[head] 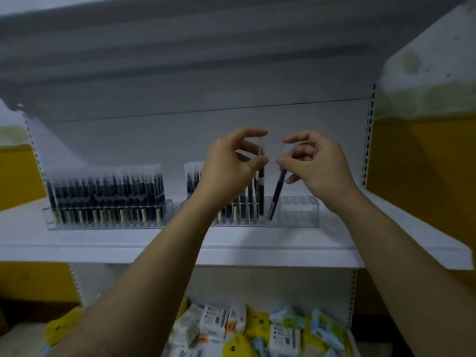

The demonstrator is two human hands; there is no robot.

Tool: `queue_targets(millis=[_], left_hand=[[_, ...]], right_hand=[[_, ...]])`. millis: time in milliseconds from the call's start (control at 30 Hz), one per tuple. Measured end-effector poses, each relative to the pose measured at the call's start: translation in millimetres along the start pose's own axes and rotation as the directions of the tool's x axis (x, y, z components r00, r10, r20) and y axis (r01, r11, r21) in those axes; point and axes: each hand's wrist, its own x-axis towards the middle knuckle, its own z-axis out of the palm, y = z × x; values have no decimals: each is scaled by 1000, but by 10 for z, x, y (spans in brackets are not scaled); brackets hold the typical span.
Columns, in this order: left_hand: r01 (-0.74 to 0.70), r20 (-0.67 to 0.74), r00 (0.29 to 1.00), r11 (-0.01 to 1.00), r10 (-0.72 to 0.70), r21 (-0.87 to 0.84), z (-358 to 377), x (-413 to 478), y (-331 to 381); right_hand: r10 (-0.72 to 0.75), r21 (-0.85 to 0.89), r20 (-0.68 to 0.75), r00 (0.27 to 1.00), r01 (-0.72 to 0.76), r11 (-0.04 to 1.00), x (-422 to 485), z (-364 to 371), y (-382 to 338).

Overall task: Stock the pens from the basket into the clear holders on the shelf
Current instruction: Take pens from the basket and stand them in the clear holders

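Note:
Two clear holders stand on the white shelf [257, 243]. The left holder [108, 220] is packed with dark pens. The right holder [296, 215] is filled on its left side, and its right end has bare slots. My left hand [231, 166] pinches the clear cap end of an upright pen [261, 191] standing in the right holder. My right hand [316, 166] pinches the top of a tilted dark pen [277, 194], whose lower tip sits in a slot just right of the filled rows. The basket is out of view.
A grey upper shelf [180, 60] overhangs the hands. Below the white shelf lies a heap of small white, yellow and blue packets [257, 328]. Slotted uprights [369, 135] border the shelf bay, with yellow wall on both sides.

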Motion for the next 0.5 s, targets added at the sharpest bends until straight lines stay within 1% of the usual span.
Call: queue_targets(millis=[67,167,267,367,500], left_hand=[[-22,-15,1000,1000,22,18,64,165,7],[-47,-27,998,998,48,35,166,376,-32],[-81,-23,996,989,85,121,256,515,-110],[-86,-38,995,978,95,191,332,613,-212],[-76,-70,993,975,93,210,424,708,-340]], right_hand=[[-1,-32,-6,1000,1,999,146,-58,9],[34,-66,49,998,-31,997,333,-136,33],[62,-89,89,994,-54,995,475,-185,95],[67,-65,69,995,-63,996,572,-202,180],[95,-49,40,995,-93,994,669,-179,324]])
